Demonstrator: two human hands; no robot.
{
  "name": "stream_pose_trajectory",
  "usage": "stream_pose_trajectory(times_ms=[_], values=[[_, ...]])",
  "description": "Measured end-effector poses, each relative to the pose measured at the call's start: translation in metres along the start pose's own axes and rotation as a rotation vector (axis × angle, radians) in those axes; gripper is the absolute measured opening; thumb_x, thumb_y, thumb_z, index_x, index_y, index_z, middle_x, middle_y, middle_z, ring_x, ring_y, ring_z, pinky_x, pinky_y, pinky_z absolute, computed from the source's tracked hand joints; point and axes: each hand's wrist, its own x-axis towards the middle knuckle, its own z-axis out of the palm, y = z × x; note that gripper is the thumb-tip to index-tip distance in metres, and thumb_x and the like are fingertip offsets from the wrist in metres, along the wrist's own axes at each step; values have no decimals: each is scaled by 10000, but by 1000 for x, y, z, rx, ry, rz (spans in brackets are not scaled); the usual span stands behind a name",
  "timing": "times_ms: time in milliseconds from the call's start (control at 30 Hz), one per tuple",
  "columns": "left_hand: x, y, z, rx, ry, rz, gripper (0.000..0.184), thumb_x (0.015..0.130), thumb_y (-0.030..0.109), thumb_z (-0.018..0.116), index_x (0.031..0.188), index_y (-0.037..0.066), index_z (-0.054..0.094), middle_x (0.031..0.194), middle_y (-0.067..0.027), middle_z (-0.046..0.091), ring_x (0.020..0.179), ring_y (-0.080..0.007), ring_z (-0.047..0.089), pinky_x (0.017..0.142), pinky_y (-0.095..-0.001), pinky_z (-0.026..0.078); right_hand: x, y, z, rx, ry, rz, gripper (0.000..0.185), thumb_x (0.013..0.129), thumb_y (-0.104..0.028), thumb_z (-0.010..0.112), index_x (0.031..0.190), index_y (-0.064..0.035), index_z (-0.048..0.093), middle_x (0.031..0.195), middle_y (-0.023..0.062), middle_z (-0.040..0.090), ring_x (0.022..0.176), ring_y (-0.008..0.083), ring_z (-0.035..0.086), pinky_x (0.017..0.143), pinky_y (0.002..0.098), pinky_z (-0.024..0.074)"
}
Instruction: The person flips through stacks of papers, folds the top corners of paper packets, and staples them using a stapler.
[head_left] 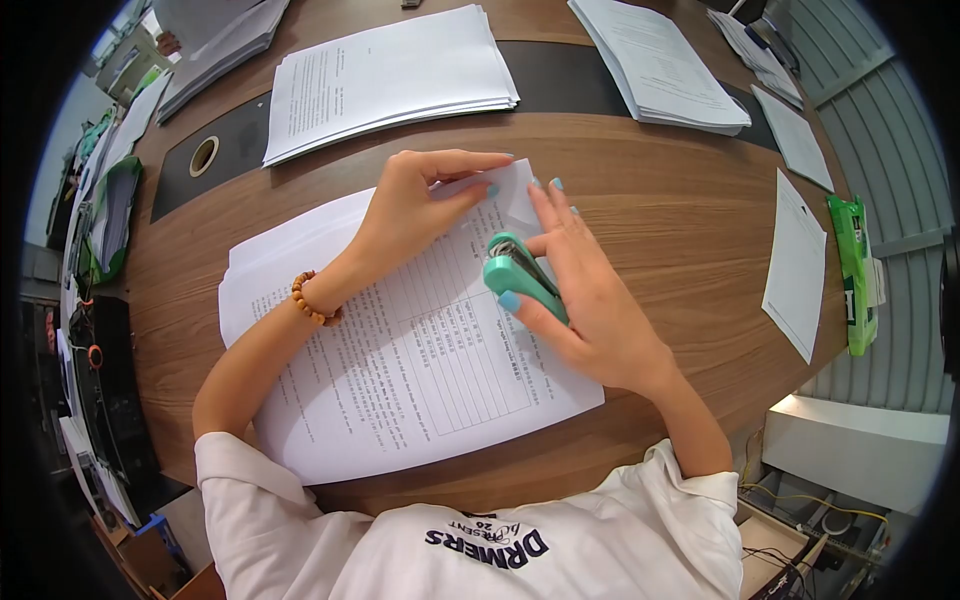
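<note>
Fingers of the left hand (405, 215) pinch the far corner of the paper stack (400, 340), while the right hand (600, 310) holds the green stapler (523, 277) over its right side, thumb on top. The stapler slants from near right to far left, nose far left, rear partly covered by the hand. At far left, a green folder (121, 215) holds papers, blurred.

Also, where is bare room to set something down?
Widest: brown wooden tabletop between the right hand and the loose white printed sheet. A narrower strip lies left of the white printed pages under the left hand. Crowded: the far side, with white paper stacks.
</note>
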Motion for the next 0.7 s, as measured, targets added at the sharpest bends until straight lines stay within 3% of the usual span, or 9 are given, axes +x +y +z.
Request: stream_pose_trajectory(times_ms=[100,200,267,300,367,500,600,667,700], values=[[0,-2,0,-11,-9,10,331,764,-59,564,1066,52,641,984,-114,655,883,-152,613,811,-270,495,-2,-2,0,-74,-55,-6,392,861,-258,541,1068,56,432,1336,358,265,1299,475,178,1050,491,191],[1,-2,-3,-8,-24,9,385,755,-76,560,1116,46,609,972,-117,656,892,-151,614,810,-268,497,-1,3,-5,33,34,104,389,857,-267,547,1046,58,450,1302,321,346,1261,441,289,1011,452,284],[2,2,-6,-58,-44,-45,393,748,-89,565,1122,28,594,1068,-108,618,948,-153,597,845,-269,488,1,9,-18,437,125,543,406,851,-285,562,1051,56,471,1230,251,440,1166,366,410,928,400,375],[3,4,-7,-110,-67,-97,403,742,-103,571,1129,9,579,1165,-99,580,1005,-155,580,880,-271,479,0,18,-21,435,123,540,406,851,-285,562,1051,56,471,1230,251,440,1166,366,410,928,400,375],[4,4,-9,-107,-73,-63,427,735,-108,575,1143,18,569,1167,-102,577,1007,-165,584,883,-276,483,-6,43,-22,-198,117,461,455,843,-321,581,1081,54,481,1152,187,492,1071,298,461,856,364,413],[6,15,-14,-113,-72,-35,447,729,-113,583,1151,34,565,1166,-104,575,987,-178,599,880,-288,497,-12,57,-17,-400,42,401,472,838,-332,592,1089,56,491,1164,183,481,1095,299,441,876,362,404],[4,27,-18,-60,-44,84,434,732,-108,590,1144,28,569,1169,-103,573,970,-171,605,852,-272,507,2,46,-18,-440,383,157,461,818,-309,631,1075,53,508,1122,145,521,1050,253,496,835,343,434],[3,40,-17,-71,-23,106,426,731,-116,588,1133,22,575,1171,-105,572,957,-168,610,838,-267,511,15,26,-25,614,181,249,371,803,-206,653,1067,33,549,1022,104,594,928,188,567,779,318,461],[1,47,-17,-83,-11,129,418,729,-123,585,1123,17,581,1172,-106,572,945,-165,615,824,-261,515,18,21,-24,615,174,241,371,803,-206,653,1067,33,549,1022,104,594,928,188,567,779,318,461]])
